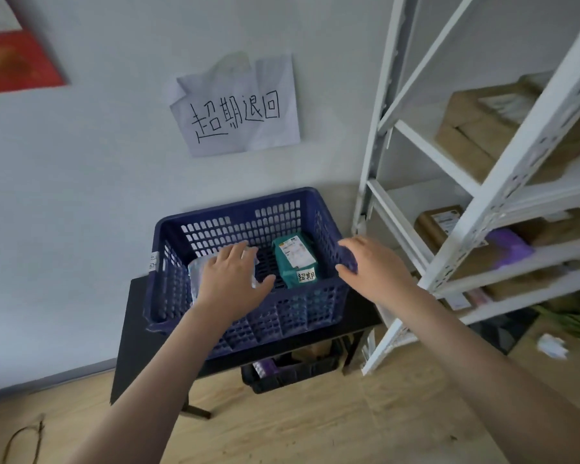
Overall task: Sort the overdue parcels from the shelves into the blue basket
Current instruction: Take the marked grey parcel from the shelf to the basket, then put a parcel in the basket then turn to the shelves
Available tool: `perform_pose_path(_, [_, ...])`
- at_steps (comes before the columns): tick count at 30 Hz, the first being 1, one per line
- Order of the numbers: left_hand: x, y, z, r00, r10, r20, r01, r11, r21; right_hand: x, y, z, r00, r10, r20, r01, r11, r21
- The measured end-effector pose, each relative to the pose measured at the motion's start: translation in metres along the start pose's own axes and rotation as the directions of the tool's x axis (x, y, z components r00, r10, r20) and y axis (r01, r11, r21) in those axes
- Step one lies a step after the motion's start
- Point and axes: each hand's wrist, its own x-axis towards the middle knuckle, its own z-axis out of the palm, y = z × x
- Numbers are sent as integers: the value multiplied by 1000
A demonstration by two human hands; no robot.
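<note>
Both hands were at the blue basket

Left hand (230,276) lay flat on a silvery plastic-wrapped parcel (198,272) inside the dark blue slotted plastic basket (248,316); right hand (370,266) gripped its right rim, beside a green labelled parcel (295,259).

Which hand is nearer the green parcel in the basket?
Left, narrowly. The left hand rests on a silvery parcel just left of the green parcel; the right hand grips the blue basket rim to its right.
</note>
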Motion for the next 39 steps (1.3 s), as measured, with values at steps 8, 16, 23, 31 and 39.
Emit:
perform_pose_path(8, [5,107,-10,999,-33,-19,33,999,-14,-39,81,-54,1000,-3,-1,3,1000,9])
perform_pose_path(16, [-13,248,-6,992,-108,-71,102,991,-81,-95,196,-100,996,-82,44,83,996,-15])
perform_pose_path(23, [-24,369,-14,985,-136,-108,118,980,-163,-128,293,-141,992,-116,54,114,993,35])
perform_pose_path(31, [29,489,-28,973,-148,-179,126,984,-129,-98,399,-185,971,-237,32,238,971,-6])
perform_pose_path(39, [109,631,-41,961,-201,-189,170,971,-170,-83,543,-250,970,-244,16,244,970,7])
